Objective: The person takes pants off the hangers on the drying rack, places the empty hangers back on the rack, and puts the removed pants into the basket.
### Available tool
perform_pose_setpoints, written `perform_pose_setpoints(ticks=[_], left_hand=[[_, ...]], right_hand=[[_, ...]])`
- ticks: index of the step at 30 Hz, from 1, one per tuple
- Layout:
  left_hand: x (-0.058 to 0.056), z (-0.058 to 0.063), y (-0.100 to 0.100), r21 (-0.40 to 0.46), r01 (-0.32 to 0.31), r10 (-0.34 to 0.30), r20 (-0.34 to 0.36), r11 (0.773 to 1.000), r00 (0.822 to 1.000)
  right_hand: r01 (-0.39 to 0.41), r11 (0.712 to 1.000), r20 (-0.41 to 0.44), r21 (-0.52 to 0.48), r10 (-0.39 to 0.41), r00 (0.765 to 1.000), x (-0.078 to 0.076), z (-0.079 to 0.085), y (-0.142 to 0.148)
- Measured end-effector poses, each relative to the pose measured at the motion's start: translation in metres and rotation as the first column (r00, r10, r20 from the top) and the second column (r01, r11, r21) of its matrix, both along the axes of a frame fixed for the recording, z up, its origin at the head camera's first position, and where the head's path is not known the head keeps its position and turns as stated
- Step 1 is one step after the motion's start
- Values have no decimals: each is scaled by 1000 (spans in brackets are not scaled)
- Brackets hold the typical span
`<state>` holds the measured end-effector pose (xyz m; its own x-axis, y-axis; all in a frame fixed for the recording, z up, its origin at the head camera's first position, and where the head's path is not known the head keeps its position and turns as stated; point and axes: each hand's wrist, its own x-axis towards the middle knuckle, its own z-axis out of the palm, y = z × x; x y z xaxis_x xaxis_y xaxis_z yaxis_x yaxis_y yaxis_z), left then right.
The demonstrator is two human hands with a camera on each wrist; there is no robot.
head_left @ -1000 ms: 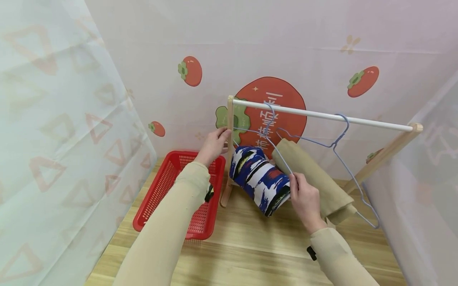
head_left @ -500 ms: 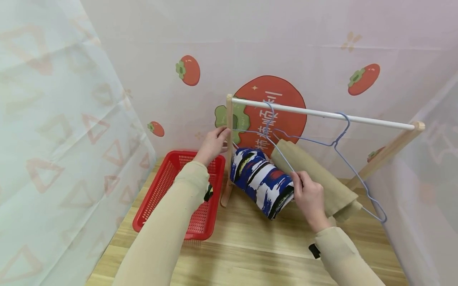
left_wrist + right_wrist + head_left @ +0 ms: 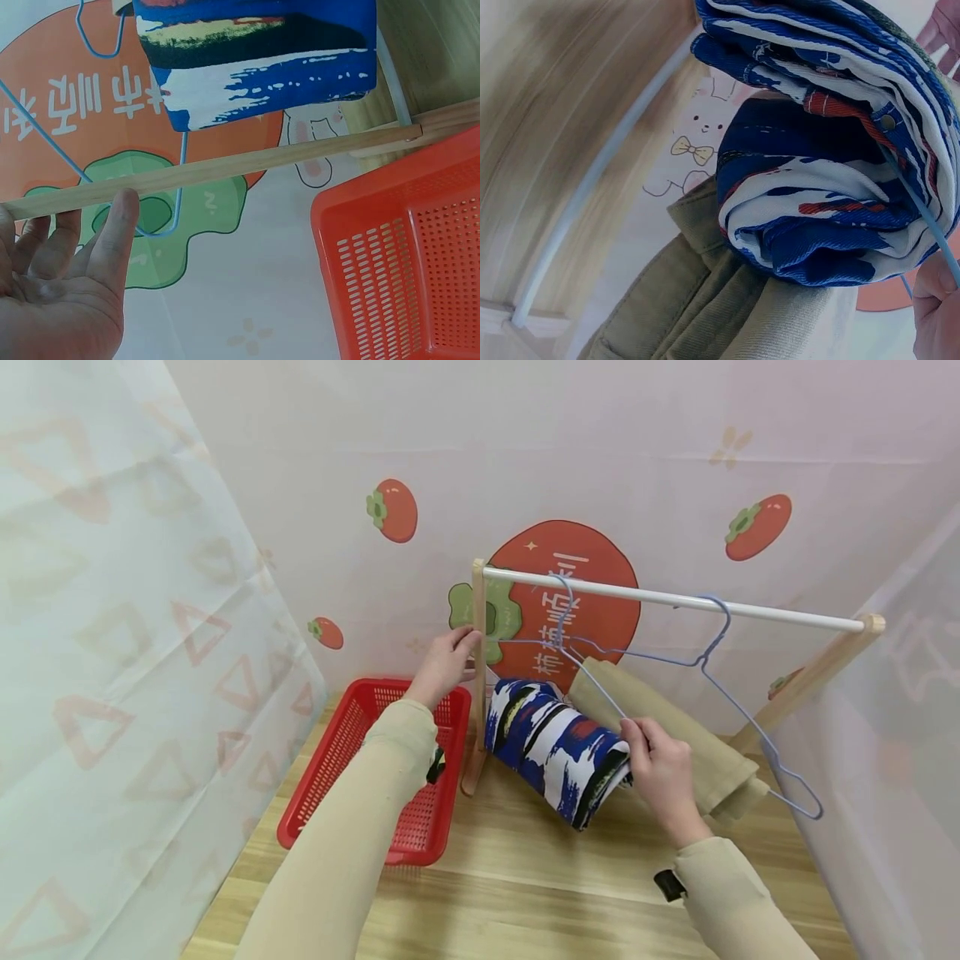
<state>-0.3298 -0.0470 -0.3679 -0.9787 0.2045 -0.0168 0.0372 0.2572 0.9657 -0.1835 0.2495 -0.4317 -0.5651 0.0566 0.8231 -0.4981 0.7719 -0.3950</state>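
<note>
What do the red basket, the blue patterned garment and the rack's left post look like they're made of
Red basket: most likely moulded plastic, slightly glossy, with even rows of slots and holes. Blue patterned garment: seems a matte woven cotton or denim, judging by the fine ribbing and stitched seams; exact fibre unclear. Left post: probably wood, smooth and matte, judging by its light tan colour and faint grain.

And it's blue, white, black streaks across the patterned cloth mid-frame; plain khaki cloth right, red basket lower left!
</note>
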Motion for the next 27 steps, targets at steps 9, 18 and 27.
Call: perform_pose_setpoints(ticks=[9,18,27], left_hand=[[3,0,-1,-11,8,-8,-5,1000,1000],[7,3,-2,6,14,-14,4,1000,1000],[7,0,-3,-8,10,-10,-7,1000,1000]], right_hand=[[-15,999,-70,43,18,997,3,5,2],[-3,998,-118,69,11,993,5,6,5],[31,996,-147,86,-18,989,8,9,9]])
